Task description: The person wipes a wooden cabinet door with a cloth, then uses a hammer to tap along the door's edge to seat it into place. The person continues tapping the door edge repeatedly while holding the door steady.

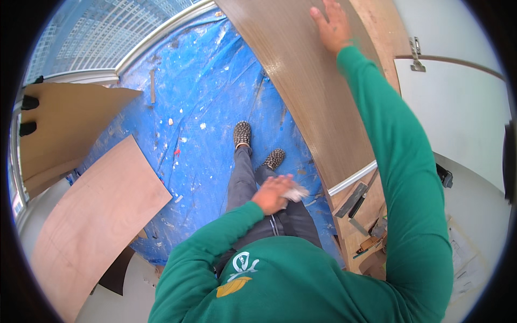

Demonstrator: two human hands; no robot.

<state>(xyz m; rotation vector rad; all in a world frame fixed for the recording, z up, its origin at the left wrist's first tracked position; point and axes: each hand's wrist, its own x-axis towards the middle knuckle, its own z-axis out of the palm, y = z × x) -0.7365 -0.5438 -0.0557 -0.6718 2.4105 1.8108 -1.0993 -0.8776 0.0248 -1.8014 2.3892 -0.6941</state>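
Note:
My left hand point(273, 195) is closed in front of my thighs on a crumpled whitish rag point(295, 194), which is slightly blurred. Up at the far right, my right hand point(334, 26) lies over a long brown wood-grain panel point(307, 81), fingers spread and nothing in them. Whether the palm presses on the panel, I cannot tell. A wet-looking sheen shows near the panel's left edge. Across its near end runs a whitish metal strip point(353, 178).
Blue sheeting point(199, 107) with scraps covers the floor. Metal hand tools point(351, 200) lie on the bench by my right side. Bare plywood point(102, 210) and a curved brown sheet point(70, 124) stand at left. White doors point(452, 113) with a hinge point(416, 55) are at right.

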